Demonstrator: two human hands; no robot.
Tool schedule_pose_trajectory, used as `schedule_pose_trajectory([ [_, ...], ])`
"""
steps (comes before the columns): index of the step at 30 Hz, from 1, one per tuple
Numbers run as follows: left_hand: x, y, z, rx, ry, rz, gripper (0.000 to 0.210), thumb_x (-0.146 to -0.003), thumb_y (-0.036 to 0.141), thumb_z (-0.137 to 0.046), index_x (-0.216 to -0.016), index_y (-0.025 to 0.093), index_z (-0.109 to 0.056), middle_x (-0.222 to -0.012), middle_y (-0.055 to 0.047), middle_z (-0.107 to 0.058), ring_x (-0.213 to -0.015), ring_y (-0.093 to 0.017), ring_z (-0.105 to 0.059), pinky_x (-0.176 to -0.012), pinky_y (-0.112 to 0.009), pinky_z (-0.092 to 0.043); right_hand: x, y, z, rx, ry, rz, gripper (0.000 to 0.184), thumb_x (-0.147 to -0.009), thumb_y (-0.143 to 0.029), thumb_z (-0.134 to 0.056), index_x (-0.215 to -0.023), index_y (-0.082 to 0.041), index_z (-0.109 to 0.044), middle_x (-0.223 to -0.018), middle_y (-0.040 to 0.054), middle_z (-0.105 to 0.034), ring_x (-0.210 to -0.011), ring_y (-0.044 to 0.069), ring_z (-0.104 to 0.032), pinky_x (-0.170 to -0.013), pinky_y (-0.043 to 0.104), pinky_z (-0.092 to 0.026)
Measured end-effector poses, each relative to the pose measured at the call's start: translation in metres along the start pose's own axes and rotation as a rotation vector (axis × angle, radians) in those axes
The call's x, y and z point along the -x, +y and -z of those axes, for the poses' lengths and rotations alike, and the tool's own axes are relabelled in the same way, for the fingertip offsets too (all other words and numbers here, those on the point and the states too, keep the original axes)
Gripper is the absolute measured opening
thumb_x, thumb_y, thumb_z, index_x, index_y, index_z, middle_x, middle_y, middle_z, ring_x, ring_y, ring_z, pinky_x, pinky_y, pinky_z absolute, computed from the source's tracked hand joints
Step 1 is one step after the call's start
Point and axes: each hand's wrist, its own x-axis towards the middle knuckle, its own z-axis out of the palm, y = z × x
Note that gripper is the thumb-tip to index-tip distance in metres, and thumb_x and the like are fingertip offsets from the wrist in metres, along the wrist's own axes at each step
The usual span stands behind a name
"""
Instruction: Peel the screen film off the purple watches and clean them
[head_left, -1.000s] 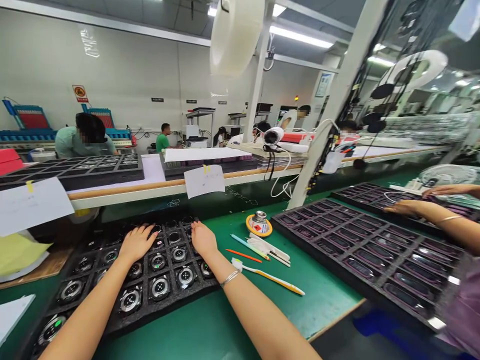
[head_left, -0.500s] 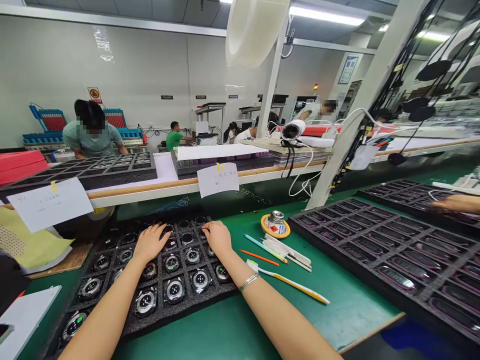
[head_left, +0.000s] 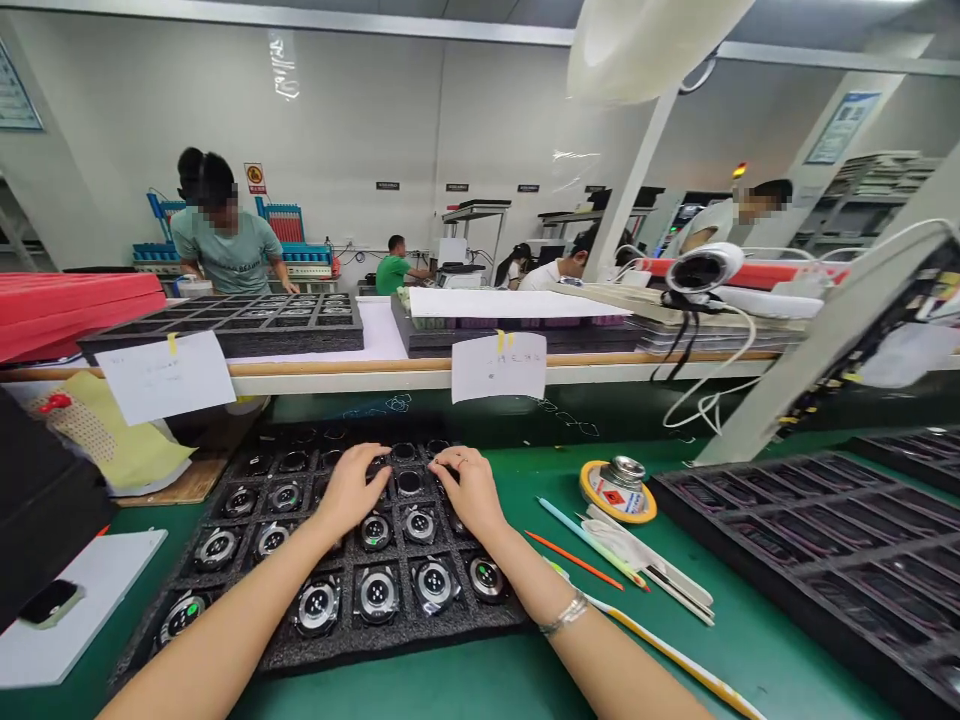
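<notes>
My left hand is over the black foam tray, fingers bent and thumb apart from them, beside the tray's back cells. My right hand hovers at the tray's right back, fingertips curved down toward a cell; I see nothing held in either hand. Between the hands lie two dark round watch cases. Nearer me, several watch cases rest back side up in their cells, with silver rings round their sensors. A few show green lights. My forearms cover part of the tray.
Right of the tray lie tape with a metal-capped container, a blue pen, an orange stick and a toothbrush. A second foam tray is farther right. A shelf edge runs ahead. Co-workers stand beyond.
The view has swung left, so everything sits farther right in the picture. My left hand's fingers, spread flatter before, are now more bent. My right hand stays at the tray's back right.
</notes>
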Motion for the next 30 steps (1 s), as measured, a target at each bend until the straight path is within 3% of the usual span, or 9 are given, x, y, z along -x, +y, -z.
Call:
schedule_pose_trajectory([
  [6, 0.029, 0.029, -0.028, 0.507, -0.268, 0.139, 0.032, -0.1, 0.04, -0.057, -0.116, 0.014, -0.065, -0.103, -0.007, -0.072, -0.086, -0.019, -0.071, -0.079, -0.04, -0.061, 0.026, -0.021, 0.006, -0.229, 0.008, 0.186, 0.014, -0.098, -0.027, -0.062, -0.101, -0.018, -0.072, -0.11, 0.0071, -0.07, -0.11, 0.023, -0.064, -0.099, 0.047, -0.051],
  [10, 0.037, 0.027, -0.026, 0.697, -0.323, 0.241, 0.027, -0.097, 0.036, -0.062, -0.11, 0.014, -0.068, -0.104, -0.007, -0.073, -0.092, -0.02, -0.071, -0.085, -0.041, -0.06, 0.03, -0.023, 0.005, -0.326, -0.037, 0.201, 0.017, -0.095, -0.025, -0.061, -0.097, -0.027, -0.077, -0.108, 0.0086, -0.07, -0.108, 0.025, -0.065, -0.095, 0.045, -0.054],
  [14, 0.036, 0.021, -0.023, 0.752, -0.311, 0.302, 0.025, -0.095, 0.03, -0.066, -0.113, 0.014, -0.067, -0.109, -0.008, -0.072, -0.095, -0.02, -0.071, -0.086, -0.042, -0.059, 0.027, -0.02, 0.006, -0.399, -0.126, 0.187, 0.023, -0.092, -0.021, -0.06, -0.1, -0.03, -0.079, -0.117, 0.008, -0.07, -0.111, 0.025, -0.066, -0.096, 0.045, -0.056],
  [18, 0.028, 0.022, -0.021, 0.672, -0.315, 0.312, 0.026, -0.096, 0.031, -0.064, -0.115, 0.014, -0.066, -0.109, -0.007, -0.072, -0.094, -0.02, -0.071, -0.085, -0.041, -0.06, 0.029, -0.019, 0.006, -0.444, -0.159, 0.174, 0.032, -0.095, -0.023, -0.055, -0.119, -0.032, -0.073, -0.128, 0.0085, -0.067, -0.121, 0.026, -0.063, -0.105, 0.048, -0.052],
  [22, -0.003, 0.016, -0.005, 0.445, -0.316, 0.3, 0.024, -0.096, 0.032, -0.064, -0.112, 0.014, -0.066, -0.105, -0.006, -0.072, -0.088, -0.019, -0.07, -0.08, -0.039, -0.061, 0.03, -0.017, 0.002, -0.463, -0.104, 0.12, 0.047, -0.097, -0.028, -0.051, -0.143, -0.026, -0.051, -0.135, 0.0125, -0.061, -0.12, 0.025, -0.063, -0.104, 0.047, -0.052],
  [25, -0.045, 0.003, 0.02, 0.214, -0.219, 0.271, 0.025, -0.096, 0.033, -0.064, -0.113, 0.015, -0.066, -0.11, -0.007, -0.07, -0.092, -0.02, -0.069, -0.082, -0.04, -0.06, 0.028, -0.014, -0.001, -0.475, -0.081, 0.089, 0.04, -0.096, -0.028, -0.05, -0.136, -0.023, -0.055, -0.127, 0.0122, -0.063, -0.112, 0.024, -0.066, -0.1, 0.044, -0.055],
  [30, -0.102, -0.027, 0.055, -0.138, 0.064, 0.202, 0.032, -0.096, 0.035, -0.063, -0.124, 0.019, -0.063, -0.128, -0.009, -0.064, -0.11, -0.026, -0.065, -0.092, -0.046, -0.056, 0.025, -0.012, -0.002, -0.486, -0.085, 0.077, 0.032, -0.092, -0.023, -0.051, -0.122, -0.024, -0.063, -0.118, 0.0095, -0.068, -0.11, 0.024, -0.067, -0.098, 0.042, -0.056],
])
